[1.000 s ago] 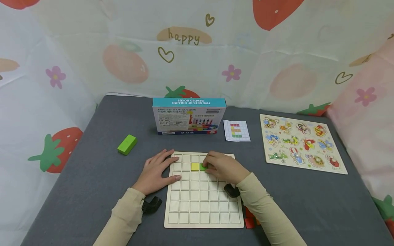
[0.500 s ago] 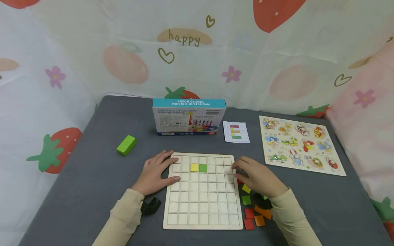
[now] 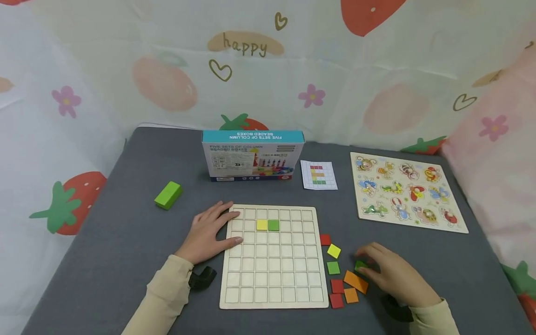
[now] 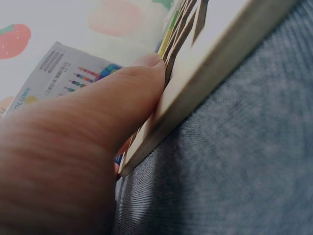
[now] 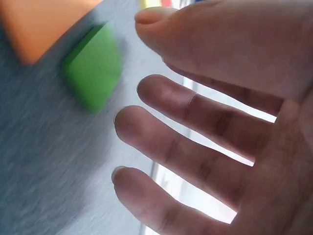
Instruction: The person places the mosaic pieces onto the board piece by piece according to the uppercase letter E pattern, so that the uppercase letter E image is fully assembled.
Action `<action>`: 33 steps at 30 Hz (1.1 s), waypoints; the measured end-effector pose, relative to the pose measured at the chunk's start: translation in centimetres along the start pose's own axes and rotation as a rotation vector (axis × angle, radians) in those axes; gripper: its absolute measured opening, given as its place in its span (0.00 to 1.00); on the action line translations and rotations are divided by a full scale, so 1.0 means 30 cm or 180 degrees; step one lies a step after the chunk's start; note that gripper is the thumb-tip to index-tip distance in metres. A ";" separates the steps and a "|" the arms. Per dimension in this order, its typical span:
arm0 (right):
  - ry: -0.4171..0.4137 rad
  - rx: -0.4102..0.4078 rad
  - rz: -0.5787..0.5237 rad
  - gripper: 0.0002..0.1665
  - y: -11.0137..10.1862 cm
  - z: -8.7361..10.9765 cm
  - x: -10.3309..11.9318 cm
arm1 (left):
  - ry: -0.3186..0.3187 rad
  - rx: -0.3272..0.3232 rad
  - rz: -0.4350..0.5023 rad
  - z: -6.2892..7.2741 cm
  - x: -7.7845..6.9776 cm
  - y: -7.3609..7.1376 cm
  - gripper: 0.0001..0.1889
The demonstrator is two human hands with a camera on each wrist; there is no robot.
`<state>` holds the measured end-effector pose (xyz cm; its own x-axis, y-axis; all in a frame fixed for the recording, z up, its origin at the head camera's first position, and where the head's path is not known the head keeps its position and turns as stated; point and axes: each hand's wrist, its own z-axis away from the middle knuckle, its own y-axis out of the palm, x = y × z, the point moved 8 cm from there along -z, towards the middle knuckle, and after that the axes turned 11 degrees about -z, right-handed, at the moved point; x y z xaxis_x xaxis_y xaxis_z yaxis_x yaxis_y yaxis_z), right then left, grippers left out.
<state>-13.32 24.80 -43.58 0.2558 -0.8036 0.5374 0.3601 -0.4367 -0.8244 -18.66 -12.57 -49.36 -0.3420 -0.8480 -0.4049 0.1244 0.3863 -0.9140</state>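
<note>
Green tile [image 5: 94, 68] near an orange piece [image 5: 46, 24] lies just ahead of the right hand [image 3: 395, 274], which is loosely spread.

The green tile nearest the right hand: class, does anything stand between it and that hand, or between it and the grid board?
Nothing visible stands between the right hand and this green tile. Straight across toward the grid board, a second green tile lies flat in the way; lifting over it would probably do.

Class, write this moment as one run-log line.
Left hand: on wooden grid board, left edge | right hand: beside loose green tile, not gripping | filled cells: yellow tile, placed green tile
</note>
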 end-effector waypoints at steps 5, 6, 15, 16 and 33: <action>0.0069 -0.0016 -0.0076 0.14 0.009 0.000 -0.036 | -0.0005 -0.0004 0.0022 -0.001 -0.003 -0.006 0.37; 0.0074 -0.0020 -0.0071 0.14 0.010 -0.004 -0.039 | -0.0005 -0.0002 0.0019 -0.001 -0.003 -0.007 0.37; 0.0146 0.0140 -0.0020 0.15 0.025 -0.023 -0.028 | -0.0003 0.0000 0.0016 0.000 -0.005 -0.005 0.37; 0.0149 0.0161 -0.0014 0.16 0.028 -0.022 -0.026 | -0.0005 0.0002 0.0018 0.000 -0.005 -0.004 0.37; 0.0179 0.0107 0.0099 0.19 0.018 -0.008 -0.036 | -0.0016 -0.0039 0.0015 0.002 -0.010 -0.013 0.37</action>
<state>-13.62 25.34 -44.67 0.2169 -0.8384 0.5000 0.3828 -0.3981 -0.8336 -18.56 -12.50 -48.87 -0.3368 -0.8480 -0.4093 0.1146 0.3946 -0.9117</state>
